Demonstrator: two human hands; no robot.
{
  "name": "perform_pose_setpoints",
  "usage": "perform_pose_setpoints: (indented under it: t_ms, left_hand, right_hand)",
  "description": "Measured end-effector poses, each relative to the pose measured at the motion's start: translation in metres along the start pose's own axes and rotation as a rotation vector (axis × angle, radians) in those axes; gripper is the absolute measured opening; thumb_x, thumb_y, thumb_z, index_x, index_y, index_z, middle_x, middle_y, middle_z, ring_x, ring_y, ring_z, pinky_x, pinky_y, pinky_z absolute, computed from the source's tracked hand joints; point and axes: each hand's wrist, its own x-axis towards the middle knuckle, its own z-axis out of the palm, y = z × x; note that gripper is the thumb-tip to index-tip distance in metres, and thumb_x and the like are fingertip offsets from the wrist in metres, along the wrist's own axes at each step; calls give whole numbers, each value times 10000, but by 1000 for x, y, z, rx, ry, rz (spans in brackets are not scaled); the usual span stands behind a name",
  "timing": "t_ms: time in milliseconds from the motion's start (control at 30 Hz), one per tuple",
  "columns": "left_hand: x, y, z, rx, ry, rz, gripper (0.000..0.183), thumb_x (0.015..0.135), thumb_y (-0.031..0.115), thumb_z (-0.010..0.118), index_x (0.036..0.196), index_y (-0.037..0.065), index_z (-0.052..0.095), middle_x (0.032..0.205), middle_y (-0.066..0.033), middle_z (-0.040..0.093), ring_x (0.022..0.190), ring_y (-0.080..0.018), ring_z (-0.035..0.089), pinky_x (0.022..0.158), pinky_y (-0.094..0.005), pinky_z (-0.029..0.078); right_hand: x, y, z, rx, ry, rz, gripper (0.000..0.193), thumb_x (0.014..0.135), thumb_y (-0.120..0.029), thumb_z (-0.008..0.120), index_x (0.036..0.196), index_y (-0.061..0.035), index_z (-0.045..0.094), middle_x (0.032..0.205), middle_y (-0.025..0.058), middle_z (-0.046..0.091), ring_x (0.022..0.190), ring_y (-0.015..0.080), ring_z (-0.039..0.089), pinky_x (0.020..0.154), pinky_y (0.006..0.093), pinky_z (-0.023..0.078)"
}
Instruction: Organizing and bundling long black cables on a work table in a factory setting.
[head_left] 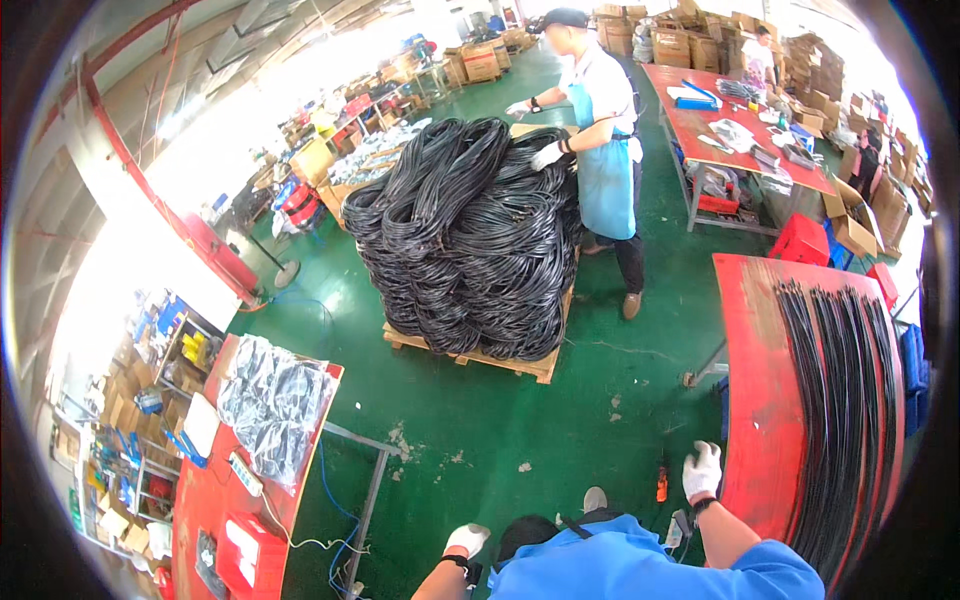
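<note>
My left hand point(467, 540), in a white glove with a dark band at the wrist, hangs low beside my body over the green floor. Its fingers are turned away, and I see nothing in it. Also gloved in white, my right hand point(703, 471) is raised near the left edge of the red table point(752, 400) on my right. Its fingers are apart and hold nothing. Long black cables point(840, 400) lie side by side along that table. Ahead, coiled black cables point(465, 250) are piled high on a wooden pallet point(470, 362).
A co-worker in a blue apron point(606, 185) stands at the pile's right side, a gloved hand on it. On the left, a red table point(215, 480) bears bagged dark items point(272, 410) and a red bin point(248, 558). An orange object point(662, 484) is on the floor.
</note>
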Motion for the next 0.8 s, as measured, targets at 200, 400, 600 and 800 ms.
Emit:
perform_pose_setpoints:
  t_ms: [200,400,600,800]
  left_hand:
    - [64,8,-42,-714,125,-150,434,968,422,609,1195,89,770,1254,-165,736,1221,-341,674,1052,-397,516]
    - [127,-17,-92,-427,78,-35,478,970,470,559,1192,101,767,1210,-176,747,1162,-372,689,1002,-436,530]
    - [194,-89,-168,-631,-20,-294,484,952,457,543,1092,61,783,1141,-212,754,1093,-391,712,951,-463,546]
    - [257,-73,-325,-274,106,-100,512,971,475,488,1124,80,775,1226,-218,714,1189,-407,660,1020,-504,515]
  right_hand:
    - [116,-65,83,64,-112,-3,286,868,-140,691,1145,-74,667,1222,188,614,1088,409,649,939,471,539]
    - [133,-90,149,-169,-224,262,261,863,-205,685,1085,-75,723,1163,199,672,1055,419,669,937,476,542]
    - [136,-122,190,-369,-522,460,382,849,-311,661,1114,-53,755,1207,216,721,1205,394,632,1062,439,502]
    - [181,-216,200,-68,-370,341,386,835,-310,739,1129,-60,762,1158,198,722,1136,383,674,1010,446,533]
